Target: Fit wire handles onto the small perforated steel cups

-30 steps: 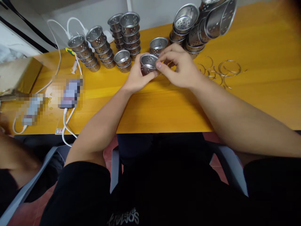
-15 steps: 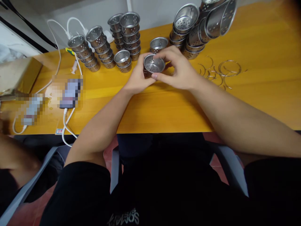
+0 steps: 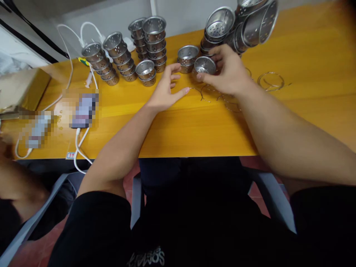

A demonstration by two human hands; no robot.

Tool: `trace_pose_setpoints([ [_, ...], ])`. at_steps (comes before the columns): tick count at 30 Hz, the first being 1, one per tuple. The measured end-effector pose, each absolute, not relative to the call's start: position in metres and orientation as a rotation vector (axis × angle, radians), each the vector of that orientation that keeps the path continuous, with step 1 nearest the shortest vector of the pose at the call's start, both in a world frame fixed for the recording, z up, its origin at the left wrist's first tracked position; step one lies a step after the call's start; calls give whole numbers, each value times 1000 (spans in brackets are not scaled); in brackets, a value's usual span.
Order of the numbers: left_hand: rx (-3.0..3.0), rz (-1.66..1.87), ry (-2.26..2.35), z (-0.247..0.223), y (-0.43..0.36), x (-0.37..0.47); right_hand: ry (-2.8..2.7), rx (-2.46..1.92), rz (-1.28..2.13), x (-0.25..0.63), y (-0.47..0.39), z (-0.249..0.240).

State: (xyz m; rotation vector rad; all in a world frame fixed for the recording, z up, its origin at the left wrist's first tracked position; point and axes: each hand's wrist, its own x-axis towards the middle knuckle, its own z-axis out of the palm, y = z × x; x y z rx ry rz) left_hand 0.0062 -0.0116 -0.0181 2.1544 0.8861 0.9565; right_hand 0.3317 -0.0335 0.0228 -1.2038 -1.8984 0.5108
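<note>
My right hand [image 3: 226,70] grips a small perforated metal cup [image 3: 205,66] between thumb and fingers, its mouth facing up. Just left of it, a short stack of like cups [image 3: 188,57] stands on the wooden table. My left hand [image 3: 166,89] holds nothing; its fingers are apart and curve towards the right, over the table. Several thin wire rings and curved pieces [image 3: 208,91] lie beneath and beside my right hand. Behind that hand rises a cluster of stacked cups [image 3: 220,24], partly covered by it.
More cup stacks [image 3: 155,42] line the back of the yellow table [image 3: 189,137], towards the left. Two blurred-out devices with white cables [image 3: 84,111] lie at the left, near a cardboard box [image 3: 25,89]. Another person's arm [image 3: 19,189] shows at the left edge.
My right hand has carried the cup right and away from my left hand, which has let go and opened. Wire pieces now show between the hands and below the right one.
</note>
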Motion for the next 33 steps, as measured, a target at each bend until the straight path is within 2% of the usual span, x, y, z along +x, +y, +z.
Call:
trace_pose_setpoints([
  [5, 2147, 895, 967, -4, -25, 7, -1854, -1353, 478, 330, -30, 21],
  [33, 2187, 854, 903, -9, -22, 7, -1822, -1529, 372, 346, -25, 21],
])
